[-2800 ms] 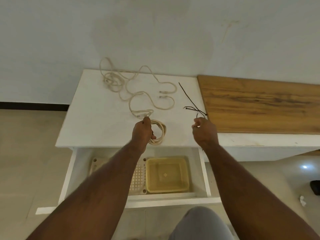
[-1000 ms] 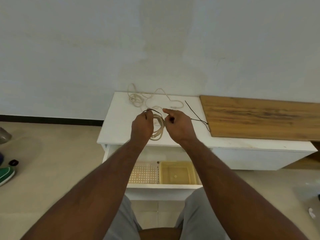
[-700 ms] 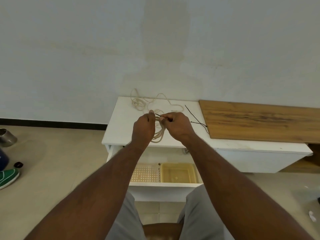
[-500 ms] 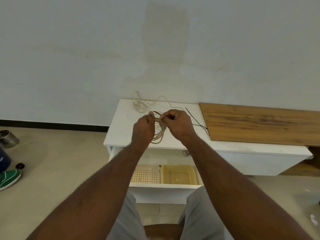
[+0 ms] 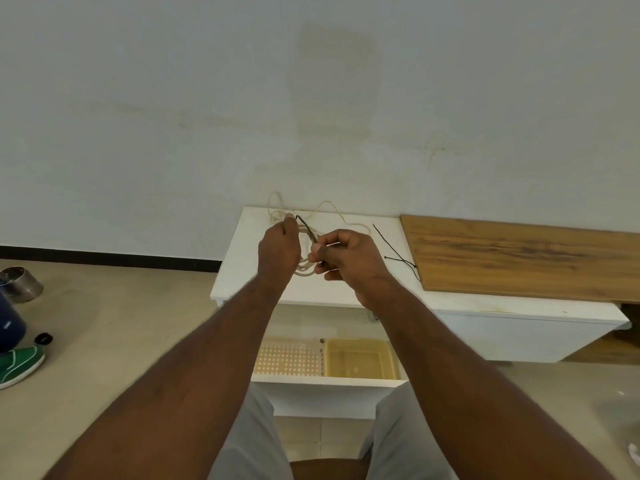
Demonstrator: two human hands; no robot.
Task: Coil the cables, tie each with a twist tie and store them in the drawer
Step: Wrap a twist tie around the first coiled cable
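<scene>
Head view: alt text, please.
Two hands, left and right, hold a coiled cable above a white cabinet, stretching a black tie across it. More cable and spare ties lie behind; the drawer is open.

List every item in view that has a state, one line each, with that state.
Left hand: closed on the coiled cable.
Right hand: pinching the twist tie.
Coiled cable: looped, held above the cabinet top.
Twist tie: stretched between both hands, not yet twisted shut.
Loose cable: uncoiled on the cabinet top.
Spare ties: lying unused.
Drawer: open.
</scene>
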